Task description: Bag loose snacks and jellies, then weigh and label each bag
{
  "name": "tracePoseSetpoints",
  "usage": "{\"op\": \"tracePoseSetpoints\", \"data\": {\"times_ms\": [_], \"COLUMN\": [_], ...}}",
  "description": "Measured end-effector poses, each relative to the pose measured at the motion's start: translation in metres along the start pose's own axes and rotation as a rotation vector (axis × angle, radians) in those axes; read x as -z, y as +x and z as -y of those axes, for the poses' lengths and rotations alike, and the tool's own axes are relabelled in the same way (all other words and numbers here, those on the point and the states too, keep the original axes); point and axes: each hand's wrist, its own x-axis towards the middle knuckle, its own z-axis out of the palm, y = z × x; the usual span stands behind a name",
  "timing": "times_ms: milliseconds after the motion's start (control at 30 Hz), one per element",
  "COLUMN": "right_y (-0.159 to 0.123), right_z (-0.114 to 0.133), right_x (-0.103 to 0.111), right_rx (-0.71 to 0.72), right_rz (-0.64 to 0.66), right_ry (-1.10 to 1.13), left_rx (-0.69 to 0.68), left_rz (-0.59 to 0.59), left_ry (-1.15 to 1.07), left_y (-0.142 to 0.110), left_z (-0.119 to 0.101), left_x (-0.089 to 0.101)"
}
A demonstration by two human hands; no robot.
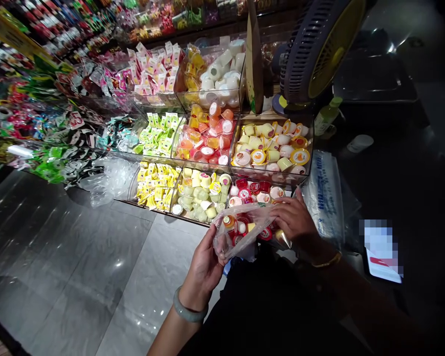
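My left hand (204, 267), with a jade bangle at the wrist, grips the lower edge of a clear plastic bag (244, 230) that holds several small jelly cups. My right hand (292, 217), with a gold bangle at the wrist, is closed on the bag's other end, just in front of the nearest bin of red and white jelly cups (254, 190). The bag is stretched between both hands, above my dark clothing.
Clear bins hold jelly cups in yellow (270, 148), orange-red (207, 136) and pale green (200, 195), plus wrapped sweets (155, 185). Behind stand a fan (319, 49) and a green-capped bottle (327, 114). A stack of plastic bags (324, 193) hangs at right. Grey tiled floor (77, 267) lies left.
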Motion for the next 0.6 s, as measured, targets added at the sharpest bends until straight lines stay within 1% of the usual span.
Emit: {"op": "tracePoseSetpoints", "data": {"times_ms": [100,233,333,467,600], "right_y": [0.011,0.023,0.026,0.028,0.033], "right_z": [-0.010,-0.012,-0.008,-0.007,-0.011], "right_x": [-0.002,-0.007,-0.009,-0.010,-0.006], "right_rx": [-0.022,-0.027,-0.034,-0.056,-0.045], "right_rz": [-0.101,-0.159,-0.176,-0.164,-0.160], "right_ry": [0.077,0.183,0.229,0.248,0.223], "left_rx": [0.015,0.019,0.003,-0.016,-0.055], "left_rz": [-0.016,-0.051,-0.061,-0.087,-0.064], "left_ry": [0.000,-0.031,-0.029,-0.029,-0.049], "left_y": [-0.002,-0.003,-0.003,-0.005,-0.007], "left_z": [0.000,0.001,0.002,0.003,0.001], "left_x": [-0.003,-0.003,-0.001,-0.001,-0.007]}}
